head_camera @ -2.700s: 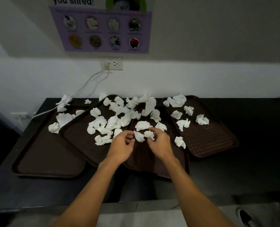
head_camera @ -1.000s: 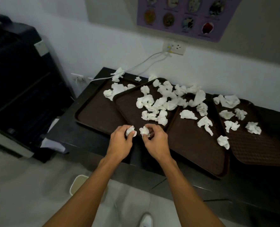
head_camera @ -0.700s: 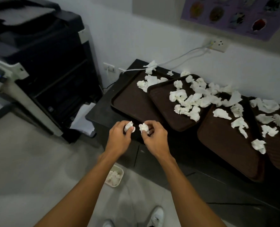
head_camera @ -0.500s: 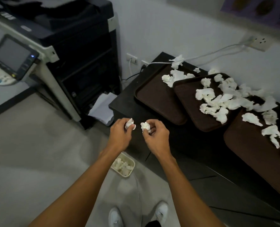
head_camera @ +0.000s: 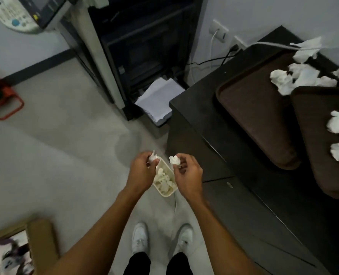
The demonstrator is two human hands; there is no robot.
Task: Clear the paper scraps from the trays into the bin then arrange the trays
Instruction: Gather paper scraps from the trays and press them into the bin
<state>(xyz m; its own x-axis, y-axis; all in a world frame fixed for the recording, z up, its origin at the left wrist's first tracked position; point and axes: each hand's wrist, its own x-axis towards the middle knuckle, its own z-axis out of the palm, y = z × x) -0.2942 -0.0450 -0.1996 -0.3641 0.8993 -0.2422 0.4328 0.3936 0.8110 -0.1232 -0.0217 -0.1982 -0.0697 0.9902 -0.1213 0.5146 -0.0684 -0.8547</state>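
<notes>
Left hand: the left hand (head_camera: 141, 172) hangs over the left rim of the bin (head_camera: 165, 180), fingers pinched on a crumpled left scrap (head_camera: 152, 157).
Bin: pale, on the floor (head_camera: 65, 145) beneath and between both hands, already part full of white paper.
Right hand: the right hand (head_camera: 187, 174) sits just right of the bin, fingertips closed on a right scrap (head_camera: 175, 160) held above the bin's upper right edge.
Table: dark table (head_camera: 200, 92) right of the bin, carrying a brown tray (head_camera: 254, 116) with a second tray (head_camera: 319, 139) overlapping it further right.
Loose scraps: more paper scraps (head_camera: 295, 78) lie on the far ends of both trays, well apart from the bin.
Room: a large copier (head_camera: 136, 46) stands beyond the bin, a cardboard box (head_camera: 39, 241) lower left of it, white shoes (head_camera: 139, 238) just below.
</notes>
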